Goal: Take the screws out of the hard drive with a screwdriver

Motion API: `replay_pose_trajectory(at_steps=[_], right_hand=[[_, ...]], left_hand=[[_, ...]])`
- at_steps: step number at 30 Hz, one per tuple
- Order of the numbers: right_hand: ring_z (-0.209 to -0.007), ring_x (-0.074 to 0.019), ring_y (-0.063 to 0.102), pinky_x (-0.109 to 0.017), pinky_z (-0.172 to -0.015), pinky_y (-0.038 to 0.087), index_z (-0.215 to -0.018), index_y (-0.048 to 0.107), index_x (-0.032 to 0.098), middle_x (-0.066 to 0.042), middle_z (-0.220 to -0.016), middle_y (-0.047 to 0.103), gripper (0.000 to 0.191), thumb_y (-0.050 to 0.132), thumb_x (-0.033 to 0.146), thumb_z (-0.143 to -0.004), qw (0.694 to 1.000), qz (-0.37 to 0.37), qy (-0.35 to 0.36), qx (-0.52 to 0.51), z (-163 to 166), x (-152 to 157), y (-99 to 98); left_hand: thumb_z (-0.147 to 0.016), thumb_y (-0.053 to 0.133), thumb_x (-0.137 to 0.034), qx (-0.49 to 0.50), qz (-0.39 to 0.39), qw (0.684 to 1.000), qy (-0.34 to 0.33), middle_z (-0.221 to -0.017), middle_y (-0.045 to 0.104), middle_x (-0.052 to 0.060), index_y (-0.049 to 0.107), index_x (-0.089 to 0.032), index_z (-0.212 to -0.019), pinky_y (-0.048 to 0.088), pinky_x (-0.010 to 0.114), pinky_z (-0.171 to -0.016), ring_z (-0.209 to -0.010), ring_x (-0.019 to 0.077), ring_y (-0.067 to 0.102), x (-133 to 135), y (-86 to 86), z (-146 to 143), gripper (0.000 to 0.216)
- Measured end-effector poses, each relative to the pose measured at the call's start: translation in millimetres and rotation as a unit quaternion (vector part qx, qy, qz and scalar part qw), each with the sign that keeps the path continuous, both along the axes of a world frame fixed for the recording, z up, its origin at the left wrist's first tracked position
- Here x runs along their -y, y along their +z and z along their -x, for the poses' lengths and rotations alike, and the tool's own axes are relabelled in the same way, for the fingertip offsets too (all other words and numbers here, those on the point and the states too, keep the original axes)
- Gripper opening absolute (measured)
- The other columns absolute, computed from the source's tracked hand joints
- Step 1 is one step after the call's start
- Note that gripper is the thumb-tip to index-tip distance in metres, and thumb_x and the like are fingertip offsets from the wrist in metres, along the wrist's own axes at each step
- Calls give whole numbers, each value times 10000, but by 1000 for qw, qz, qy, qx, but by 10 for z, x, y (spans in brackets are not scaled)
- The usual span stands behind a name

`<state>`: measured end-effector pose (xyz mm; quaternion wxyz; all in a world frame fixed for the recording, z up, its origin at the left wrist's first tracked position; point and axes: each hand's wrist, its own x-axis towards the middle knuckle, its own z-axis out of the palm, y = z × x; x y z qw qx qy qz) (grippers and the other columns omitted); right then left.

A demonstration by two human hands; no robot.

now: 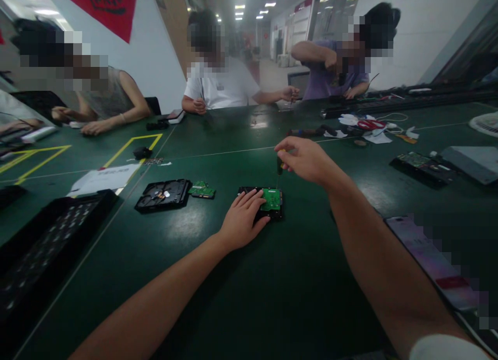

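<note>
Lying spread and unclenched, the left hand (245, 220) covers much of the hard drive (273, 200), likely to steady it on the green table (272, 292), while the right hand (301, 157) grasps a screwdriver (279, 165) by its handle, upright, apparently to aim the shaft squarely at the drive's far right corner; whether the tip touches, I cannot tell. Counting around the drive: one loose circuit board (202, 190) near its left, one black casing (163, 195) beyond that, one black tray (58, 240) farther left, and one boarded unit (422, 168) well to its right.
</note>
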<state>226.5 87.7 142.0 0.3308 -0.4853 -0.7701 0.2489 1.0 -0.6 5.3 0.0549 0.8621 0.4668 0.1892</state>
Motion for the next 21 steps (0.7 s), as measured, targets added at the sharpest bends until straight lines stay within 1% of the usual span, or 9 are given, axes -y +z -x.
replay_pose_trajectory(at_steps=[2, 5, 8, 11, 14, 17, 19, 21], right_hand=[[-728, -183, 675, -304, -702, 517, -1040, 724, 202, -58, -895, 749, 222, 631, 400, -1003, 1000, -8, 10, 5, -8, -17, -13], [-763, -187, 670, -304, -708, 509, -1008, 737, 208, -62, -964, 759, 195, 646, 379, -987, 999, -25, 18, 14, -29, -28, -19], [-712, -170, 666, -304, -697, 507, -1047, 732, 197, -72, -1030, 762, 165, 683, 325, -956, 1000, -25, 5, 9, -36, -20, -9], [-690, -168, 664, -307, -701, 503, -1054, 725, 186, -75, -997, 761, 159, 677, 301, -955, 1000, -19, -13, 5, -19, -11, 0], [-784, -196, 668, -311, -733, 492, -1003, 730, 191, -70, -947, 757, 149, 650, 312, -969, 999, -45, -15, 20, 1, -3, 6], [-842, -206, 659, -314, -754, 483, -960, 731, 197, -64, -963, 759, 157, 637, 323, -972, 997, -73, 2, 37, 2, 9, 14], [-827, -199, 661, -315, -754, 484, -949, 731, 194, -68, -991, 763, 152, 639, 315, -964, 996, -77, 5, 39, -6, 17, 19], [-773, -186, 667, -314, -731, 493, -984, 731, 186, -79, -1026, 765, 143, 651, 300, -950, 997, -66, -1, 30, -13, 21, 23]], left_hand=[[-1020, 545, -491, -1, -3, 1000, 1, -1647, 471, 109, 546, -222, -1415, 281, 549, -1305, -1572, 280, 369, 1, -3, -2, 478], [-1018, 549, -499, -2, -7, 1000, 0, -1646, 472, 107, 548, -223, -1411, 284, 552, -1303, -1572, 283, 370, 2, -13, -2, 480], [-1021, 543, -499, -4, -7, 1000, 1, -1649, 470, 103, 551, -221, -1405, 284, 553, -1303, -1575, 281, 362, 2, -18, 2, 475], [-1023, 542, -494, -2, -5, 1000, 1, -1650, 467, 103, 552, -220, -1402, 279, 549, -1306, -1573, 277, 367, 2, -12, 4, 468], [-1022, 544, -489, 2, -8, 1000, 1, -1649, 468, 107, 556, -223, -1397, 276, 552, -1306, -1574, 279, 367, 4, -1, 0, 459], [-1021, 546, -488, 2, -7, 1000, -1, -1644, 475, 111, 554, -223, -1403, 282, 552, -1303, -1576, 281, 363, 7, 8, -6, 466], [-1018, 551, -488, 1, -5, 1000, 0, -1642, 478, 109, 551, -223, -1407, 280, 554, -1304, -1575, 282, 364, 8, 11, -9, 471], [-1019, 550, -490, 0, -3, 1000, 2, -1644, 476, 106, 549, -220, -1411, 278, 555, -1305, -1575, 281, 363, 10, 12, -10, 476]])
